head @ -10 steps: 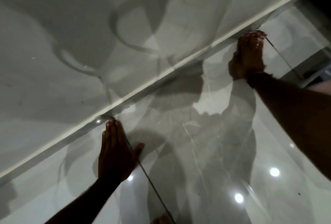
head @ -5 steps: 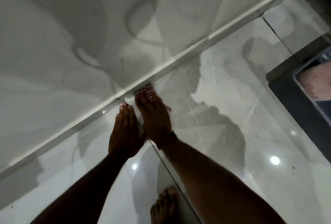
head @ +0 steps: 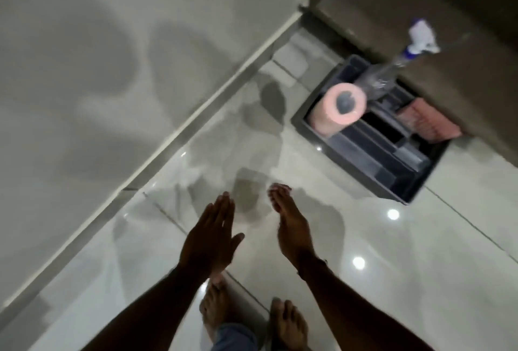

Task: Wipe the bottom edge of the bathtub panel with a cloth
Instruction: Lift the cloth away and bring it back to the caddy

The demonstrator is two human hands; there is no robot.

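Both hands — left hand point(head: 208, 241), right hand point(head: 291, 227) — hover flat, spread, empty. No cloth visible; expect soft, light fabric — bunch it mid-fold against the panel edge point(head: 179, 132).

Both forearms reach forward from the near edge, side by side and a little apart. The left hand point(head: 208, 240) is flat and empty, fingers straight and pressed together, thumb splayed toward the right. The right hand point(head: 291, 227) is also empty, fingers extended and loosely together, pointing far. Two bare feet point(head: 286, 322) stand near, below the arms.
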